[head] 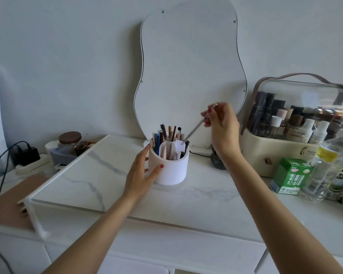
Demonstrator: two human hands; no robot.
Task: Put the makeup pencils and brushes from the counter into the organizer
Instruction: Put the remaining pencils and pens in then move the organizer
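Observation:
A white round organizer [171, 171] stands on the marble counter [111, 175], holding several pencils and brushes [167, 135] upright in its compartments. My left hand [142, 173] rests against the organizer's left side, thumb on its front and fingers by its rim. My right hand [221, 122] is above and to the right of the organizer, pinching the upper end of a thin white makeup pencil [195, 129]. The pencil slants down to the left, its lower tip at the organizer's right rear compartment.
A wavy-edged mirror [188, 66] leans on the wall behind the organizer. At right stand a clear-lidded cosmetics case [297, 123], a green box [291, 176] and a clear plastic bottle [330, 167]. At left are a jar with a brown lid [70, 143], a black charger [26, 155] and a white rail [68, 167].

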